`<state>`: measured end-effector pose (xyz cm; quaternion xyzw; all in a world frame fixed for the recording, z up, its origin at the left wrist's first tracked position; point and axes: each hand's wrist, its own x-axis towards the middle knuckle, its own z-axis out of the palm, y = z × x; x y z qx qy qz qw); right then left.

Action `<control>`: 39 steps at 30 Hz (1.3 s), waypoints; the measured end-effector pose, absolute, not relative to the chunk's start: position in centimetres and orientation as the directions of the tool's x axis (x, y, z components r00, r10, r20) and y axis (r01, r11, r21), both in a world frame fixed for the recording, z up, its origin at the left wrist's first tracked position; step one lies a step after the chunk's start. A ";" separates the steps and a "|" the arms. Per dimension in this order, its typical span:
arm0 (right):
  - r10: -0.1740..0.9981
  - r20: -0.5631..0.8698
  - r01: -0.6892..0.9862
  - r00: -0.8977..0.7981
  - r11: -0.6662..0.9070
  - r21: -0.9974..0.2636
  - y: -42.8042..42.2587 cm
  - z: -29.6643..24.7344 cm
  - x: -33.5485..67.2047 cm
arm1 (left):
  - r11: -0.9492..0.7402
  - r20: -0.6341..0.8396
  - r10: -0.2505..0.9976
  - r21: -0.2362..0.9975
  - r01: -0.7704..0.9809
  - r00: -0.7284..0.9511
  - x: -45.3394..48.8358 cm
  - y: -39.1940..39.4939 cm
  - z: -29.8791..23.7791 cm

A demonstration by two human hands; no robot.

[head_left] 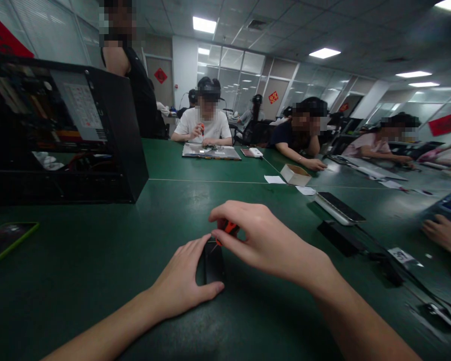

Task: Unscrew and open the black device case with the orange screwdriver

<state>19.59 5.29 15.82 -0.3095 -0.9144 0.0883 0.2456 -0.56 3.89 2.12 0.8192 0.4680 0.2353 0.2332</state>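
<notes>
A small black rectangular device [214, 264] lies on the green table in front of me. My left hand [182, 278] steadies it, fingers along its far left side and thumb at its near end. Over its far end, my right hand [257, 240] is closed around a small screwdriver [231, 227] with an orange and black handle. The screwdriver slants down to the device's far end; my fingers hide part of the handle, and whether the tip sits on a screw I cannot tell.
An open black computer case [124, 135] stands at left, near a green-edged black device [11, 240]. At right are a white box with a black top [340, 208], a black adapter [342, 238] and cables. Several people sit around the green table [108, 250]; a small carton [295, 175] stands farther back.
</notes>
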 end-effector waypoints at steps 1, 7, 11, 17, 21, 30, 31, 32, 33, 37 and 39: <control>0.611 0.390 0.524 -0.689 0.791 -0.316 5.3 15.8 19.6 | -0.454 0.166 0.876 0.601 0.658 0.453 -0.6 3.9 2.2; 0.610 0.382 0.517 -0.694 0.792 -0.326 5.6 15.3 19.6 | -0.461 0.165 0.872 0.594 0.660 0.460 -0.6 4.0 2.2; 0.599 0.391 0.510 -0.699 0.800 -0.315 5.8 15.2 19.5 | -0.464 0.169 0.871 0.593 0.659 0.461 -0.5 4.0 2.2; 0.598 0.383 0.511 -0.704 0.801 -0.311 5.9 15.1 19.4 | -0.468 0.172 0.868 0.594 0.655 0.465 -0.6 3.9 2.1; 0.604 0.376 0.522 -0.703 0.797 -0.304 6.0 15.0 19.3 | -0.481 0.187 0.861 0.598 0.641 0.473 -0.6 3.9 2.1; 0.597 0.350 0.480 -0.722 0.796 -0.369 5.3 15.6 19.5 | -0.478 0.193 0.864 0.604 0.638 0.465 -0.5 4.0 2.1; 0.605 0.338 0.491 -0.721 0.790 -0.367 5.2 15.7 19.5 | -0.480 0.200 0.864 0.602 0.638 0.461 -0.5 4.0 2.0; 0.613 0.329 0.502 -0.718 0.784 -0.364 5.2 15.8 19.6 | -0.481 0.205 0.865 0.599 0.640 0.458 -0.5 4.0 2.0; 0.622 0.320 0.515 -0.715 0.777 -0.362 5.1 15.8 19.6 | -0.483 0.207 0.864 0.596 0.641 0.459 -0.5 4.0 2.0; 0.620 0.337 0.522 -0.708 0.782 -0.342 5.2 15.4 19.3 | -0.477 0.185 0.865 0.593 0.648 0.467 -0.5 3.9 2.3; 0.609 0.376 0.509 -0.698 0.792 -0.338 5.3 15.1 19.2 | -0.471 0.187 0.869 0.596 0.650 0.459 -0.4 3.9 2.5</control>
